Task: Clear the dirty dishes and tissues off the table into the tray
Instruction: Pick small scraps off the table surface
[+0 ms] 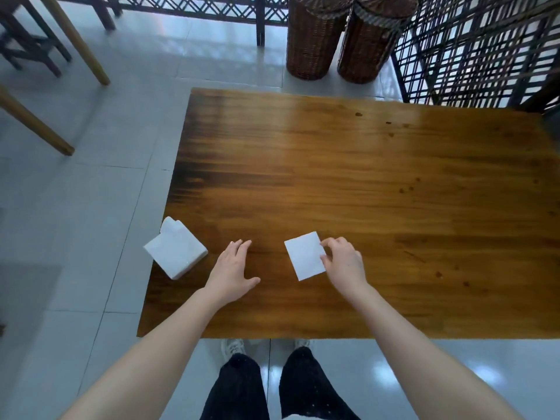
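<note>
A folded white tissue (304,255) lies flat on the wooden table (363,177) near its front edge. My right hand (344,263) pinches the tissue's right edge between thumb and fingers. My left hand (231,269) hovers flat over the table left of the tissue, fingers straight and holding nothing. A white tissue pack (175,251) sits at the table's front left corner, partly over the edge. No tray or dishes are in view.
Two wicker baskets (339,37) stand on the floor beyond the table's far edge. A dark lattice screen (478,50) runs along the back right. Wooden chair legs (75,40) stand at the far left on the tiled floor.
</note>
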### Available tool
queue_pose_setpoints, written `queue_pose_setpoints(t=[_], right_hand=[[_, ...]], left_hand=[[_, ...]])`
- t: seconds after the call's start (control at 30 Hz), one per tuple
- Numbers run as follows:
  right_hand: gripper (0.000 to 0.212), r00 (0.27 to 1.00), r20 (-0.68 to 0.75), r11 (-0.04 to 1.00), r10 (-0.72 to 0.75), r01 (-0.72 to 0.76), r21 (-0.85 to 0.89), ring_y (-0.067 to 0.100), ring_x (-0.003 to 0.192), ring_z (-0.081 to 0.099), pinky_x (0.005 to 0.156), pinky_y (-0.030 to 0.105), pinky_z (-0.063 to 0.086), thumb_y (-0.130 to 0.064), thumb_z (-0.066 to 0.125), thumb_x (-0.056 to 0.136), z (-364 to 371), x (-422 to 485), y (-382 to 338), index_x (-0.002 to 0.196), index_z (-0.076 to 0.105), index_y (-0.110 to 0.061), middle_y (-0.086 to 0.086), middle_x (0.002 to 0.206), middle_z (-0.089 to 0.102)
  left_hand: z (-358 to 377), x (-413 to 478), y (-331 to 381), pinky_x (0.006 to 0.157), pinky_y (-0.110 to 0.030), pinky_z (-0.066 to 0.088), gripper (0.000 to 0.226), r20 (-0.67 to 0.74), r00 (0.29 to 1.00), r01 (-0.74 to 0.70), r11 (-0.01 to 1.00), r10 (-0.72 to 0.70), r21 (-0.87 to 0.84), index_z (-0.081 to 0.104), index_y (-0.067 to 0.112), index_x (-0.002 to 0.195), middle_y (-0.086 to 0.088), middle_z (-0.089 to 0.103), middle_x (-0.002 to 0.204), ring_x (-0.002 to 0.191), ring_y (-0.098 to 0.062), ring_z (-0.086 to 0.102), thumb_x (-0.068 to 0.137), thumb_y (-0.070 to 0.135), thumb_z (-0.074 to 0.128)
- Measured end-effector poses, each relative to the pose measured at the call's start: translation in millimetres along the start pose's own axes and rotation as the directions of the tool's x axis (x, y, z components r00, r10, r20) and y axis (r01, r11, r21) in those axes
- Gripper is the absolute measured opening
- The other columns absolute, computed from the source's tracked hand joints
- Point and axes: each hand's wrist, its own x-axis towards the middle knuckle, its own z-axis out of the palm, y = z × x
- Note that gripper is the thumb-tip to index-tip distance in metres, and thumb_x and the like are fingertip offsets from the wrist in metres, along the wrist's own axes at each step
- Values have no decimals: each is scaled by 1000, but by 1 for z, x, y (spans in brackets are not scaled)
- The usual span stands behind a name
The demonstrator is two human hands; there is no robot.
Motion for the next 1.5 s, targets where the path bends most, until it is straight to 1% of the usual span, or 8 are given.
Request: queue_pose_setpoints(t=[0.2,0.37,0.63,0.83,0.93,1.1,1.27,1.5], right_hand=[[34,937,211,958,-277,287,-17,25,122,47,99,35,37,-11,55,92,18,12,-3,126,57,-18,5,142,45],[43,901,217,920,-377,390,-23,26,135,35,108,36,30,-10,54,93,32,13,-4,135,49,-18,9,152,33],[29,882,183,897,-434,443,-6,26,119,43,89,33,48,-8,53,94,36,4,4,122,58,-13,7,130,52],[21,862,174,878,-476,476,46,21,108,50,77,30,51,-14,49,98,35,-4,17,104,66,-5,6,115,58],[15,866,193,886,-462,459,61,20,102,51,73,26,49,-6,53,94,33,-7,25,101,66,-3,6,112,58],[10,940,141,947,-309,290,141,18,88,54,65,19,38,1,56,90,26,-9,45,90,63,-5,3,96,57],[14,997,57,965,-49,32,261,15,78,52,64,31,48,-3,51,91,9,-6,85,87,65,-7,1,86,56],[21,942,-74,882,327,-276,383,12,69,52,54,21,35,-5,52,92,-18,-6,152,79,66,-13,2,90,56]], left_hand=[[7,0,22,118,-36,18,90,19,1000,-16,1000,15,22,17,24,153,-1,18,160,148,-21,11,83,41,72],[10,-6,31,120,-37,19,86,30,999,33,999,-33,1,17,24,153,0,16,160,149,-20,10,86,40,69],[15,-6,36,119,-37,19,85,28,998,49,999,-49,-12,17,25,153,0,16,160,148,-20,10,86,41,68],[18,2,46,118,-35,19,85,30,999,16,1000,-16,-9,18,23,153,-1,17,160,148,-20,10,86,39,69],[21,8,55,118,-35,19,85,47,999,-8,1000,8,-4,18,23,153,-2,17,160,149,-20,9,86,39,69],[26,19,69,118,-35,18,86,89,995,-53,998,52,16,17,23,153,-2,15,160,149,-20,7,86,39,69],[32,27,76,119,-37,15,95,144,985,-108,991,96,77,12,24,154,-2,6,162,149,-22,2,83,40,72],[34,31,79,120,-38,9,104,188,972,-173,968,138,182,7,28,155,-4,-4,162,149,-25,-3,79,41,76]])
